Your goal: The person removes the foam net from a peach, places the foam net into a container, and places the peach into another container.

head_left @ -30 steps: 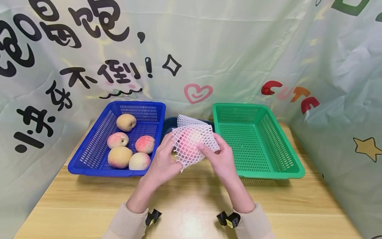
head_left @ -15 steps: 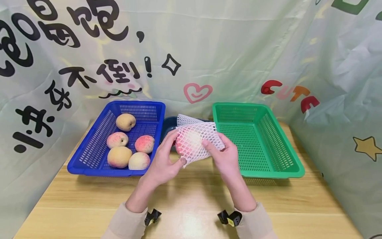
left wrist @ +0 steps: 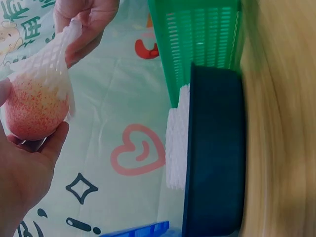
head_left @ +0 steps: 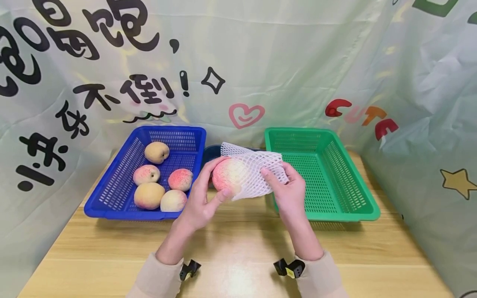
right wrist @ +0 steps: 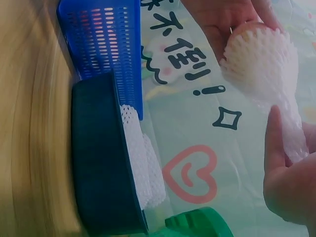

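Note:
A pink and cream peach (head_left: 226, 173) is held up over the table, between the two baskets. My left hand (head_left: 198, 203) grips its bare left side, thumb low in front and fingers behind. A white foam fruit net (head_left: 255, 184) covers the peach's right part and runs off to the right. My right hand (head_left: 291, 194) pinches the net's gathered end, thumb on the near side. In the left wrist view the net (left wrist: 52, 59) stretches from the peach (left wrist: 37, 108) to the right hand (left wrist: 91, 24). In the right wrist view the net (right wrist: 264, 59) hides most of the peach.
On the left a blue basket (head_left: 108, 213) has several peaches (head_left: 149, 195) in it. A green basket (head_left: 339, 216) stands on the right. Between them a dark blue bin (left wrist: 217, 153) holds more white foam nets (left wrist: 177, 143). A printed cloth (head_left: 290, 62) hangs behind the table (head_left: 231, 256).
The net has slid rightward with my right hand, baring the peach's left side. My left thumb has shifted from the net onto the peach.

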